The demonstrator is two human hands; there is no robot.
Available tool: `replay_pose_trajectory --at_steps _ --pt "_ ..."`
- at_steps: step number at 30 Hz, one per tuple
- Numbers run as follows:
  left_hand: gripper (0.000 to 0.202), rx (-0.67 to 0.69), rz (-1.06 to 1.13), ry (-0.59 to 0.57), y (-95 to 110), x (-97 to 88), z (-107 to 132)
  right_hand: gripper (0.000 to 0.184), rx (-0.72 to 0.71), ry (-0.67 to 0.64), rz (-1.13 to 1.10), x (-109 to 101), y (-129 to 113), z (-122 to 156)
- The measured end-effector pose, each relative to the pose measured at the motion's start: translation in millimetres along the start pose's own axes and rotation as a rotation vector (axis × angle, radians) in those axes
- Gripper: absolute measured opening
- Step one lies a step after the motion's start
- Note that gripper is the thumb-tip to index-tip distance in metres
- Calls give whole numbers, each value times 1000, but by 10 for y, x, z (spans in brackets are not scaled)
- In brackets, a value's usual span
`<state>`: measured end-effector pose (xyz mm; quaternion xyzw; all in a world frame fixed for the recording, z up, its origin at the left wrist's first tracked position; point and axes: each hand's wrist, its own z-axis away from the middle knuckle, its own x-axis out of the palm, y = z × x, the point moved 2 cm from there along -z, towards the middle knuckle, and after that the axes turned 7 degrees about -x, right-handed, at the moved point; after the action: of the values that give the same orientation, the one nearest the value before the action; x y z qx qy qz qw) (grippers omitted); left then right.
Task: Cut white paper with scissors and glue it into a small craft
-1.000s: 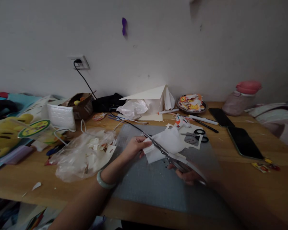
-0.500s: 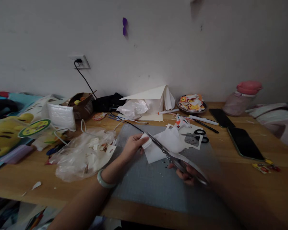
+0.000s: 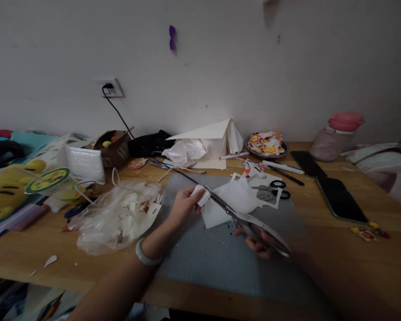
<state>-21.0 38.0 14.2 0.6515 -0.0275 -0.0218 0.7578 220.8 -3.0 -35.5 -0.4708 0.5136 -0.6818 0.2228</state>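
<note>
Between the thumb and fingers of my left hand (image 3: 186, 201) is a small white folded piece (image 3: 201, 195), maybe paper or foam. My right hand (image 3: 259, 243) is closed round the handles of large metal scissors (image 3: 224, 205). Their long blades point up and left, lying right beside the white piece; I cannot tell whether they are cutting it. Beneath the blades a white sheet (image 3: 217, 214) rests on the grey cutting mat (image 3: 207, 258). Smaller scissors with black handles (image 3: 277, 189) lie on paper scraps past the sheet.
Left of the mat sits a crumpled plastic bag (image 3: 103, 227). Behind are a bowl of paper cutouts (image 3: 267, 145), a small glue gun (image 3: 252, 169) and pens (image 3: 284, 167). Two phones (image 3: 341, 200) and a pink-lidded bottle (image 3: 330, 138) stand or lie at the right.
The white piece in my left hand has turned slightly and shows more of its face beside the blades. My right hand and the large scissors have hardly moved.
</note>
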Motion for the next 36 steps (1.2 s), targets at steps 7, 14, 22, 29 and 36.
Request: replay_pose_trajectory --at_steps 7,14,22,29,36 --pt "37 -3 -18 -25 -57 20 -16 67 -20 -22 -17 -19 29 -31" --pt "35 -9 -20 -37 -21 27 4 50 -7 45 82 74 -101 9" --pt "35 -18 -7 -57 -18 11 -1 49 37 77 144 43 -85 19" --pt "35 -18 7 -71 17 13 9 56 -5 22 77 17 -22 -10" --pt "36 -50 -8 -86 -11 38 23 65 -19 -1 -20 38 -19 -22"
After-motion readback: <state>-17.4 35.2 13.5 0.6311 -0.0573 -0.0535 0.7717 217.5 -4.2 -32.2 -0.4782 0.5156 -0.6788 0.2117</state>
